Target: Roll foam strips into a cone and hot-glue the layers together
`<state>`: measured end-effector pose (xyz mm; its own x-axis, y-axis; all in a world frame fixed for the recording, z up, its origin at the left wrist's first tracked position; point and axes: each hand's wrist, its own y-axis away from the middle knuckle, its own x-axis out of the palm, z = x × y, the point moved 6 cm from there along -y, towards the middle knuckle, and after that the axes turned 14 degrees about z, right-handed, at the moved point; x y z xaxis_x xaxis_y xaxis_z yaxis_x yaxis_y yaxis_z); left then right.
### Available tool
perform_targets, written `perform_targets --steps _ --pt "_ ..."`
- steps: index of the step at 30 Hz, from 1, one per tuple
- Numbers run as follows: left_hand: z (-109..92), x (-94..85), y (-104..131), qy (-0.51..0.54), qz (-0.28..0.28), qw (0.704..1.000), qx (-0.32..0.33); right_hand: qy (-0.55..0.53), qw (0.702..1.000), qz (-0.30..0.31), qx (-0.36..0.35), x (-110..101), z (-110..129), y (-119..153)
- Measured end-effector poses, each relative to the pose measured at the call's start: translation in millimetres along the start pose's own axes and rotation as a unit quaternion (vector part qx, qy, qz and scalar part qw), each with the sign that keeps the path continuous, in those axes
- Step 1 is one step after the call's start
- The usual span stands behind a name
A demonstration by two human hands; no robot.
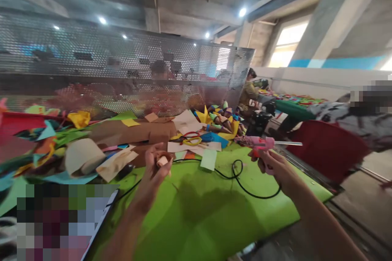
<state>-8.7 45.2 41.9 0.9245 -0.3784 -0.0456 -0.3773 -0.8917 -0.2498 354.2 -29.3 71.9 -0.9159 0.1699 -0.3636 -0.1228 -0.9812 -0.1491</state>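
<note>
Glue gun (pixel 266 143) in right hand (pixel 272 164), roll (pixel 162 161) in left (pixel 152 171)

Pink glue gun (pixel 266 143) right of small peach roll (pixel 161 161)

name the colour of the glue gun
The glue gun is mostly pink, seen best in the head view.

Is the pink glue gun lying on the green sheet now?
No, the right hand is holding the pink glue gun by its handle.
</note>
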Motion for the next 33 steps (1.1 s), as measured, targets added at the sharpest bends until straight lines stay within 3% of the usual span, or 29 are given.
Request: perform_targets --steps 4,9,12,14,16,17,18,21,24,27,30,33 --pt "0 -1.9 2 -0.013 -0.003 1.000 -0.009 0.081 0.992 -0.047 0.085 -40 -34 7" --pt "7 -3.1 0 0.018 -0.003 1.000 0.004 0.165 0.973 -0.056 0.151 -54 -60 6" --pt "12 -3.5 -2 0.055 -0.013 0.998 0.026 0.263 0.944 -0.051 0.192 -61 -59 7" --pt "15 -3.4 -3 0.083 -0.015 0.995 0.045 0.364 0.899 -0.068 0.232 -68 -53 9" --pt "17 -3.6 -5 0.111 -0.021 0.992 0.060 0.398 0.884 -0.072 0.234 -64 -42 6" --pt "17 -3.0 -6 0.123 -0.020 0.990 0.065 0.412 0.882 -0.085 0.211 -57 -32 3" --pt "18 -2.5 -7 0.132 -0.022 0.989 0.068 0.424 0.890 -0.093 0.137 -43 -17 0" --pt "19 -0.8 -7 0.141 -0.033 0.986 0.078 0.316 0.943 -0.009 -0.104 29 32 -6" --pt "21 0.2 -6 0.132 -0.041 0.987 0.078 0.191 0.953 0.099 -0.213 113 70 -3" --pt "20 0.1 -3 0.120 -0.045 0.989 0.075 0.116 0.947 0.124 -0.272 175 95 2" --pt "16 2.1 -1 0.116 -0.032 0.991 0.056 0.116 0.937 0.116 -0.308 208 106 4" --pt "10 4.3 0 0.121 -0.024 0.991 0.048 0.139 0.927 0.088 -0.337 214 110 4"
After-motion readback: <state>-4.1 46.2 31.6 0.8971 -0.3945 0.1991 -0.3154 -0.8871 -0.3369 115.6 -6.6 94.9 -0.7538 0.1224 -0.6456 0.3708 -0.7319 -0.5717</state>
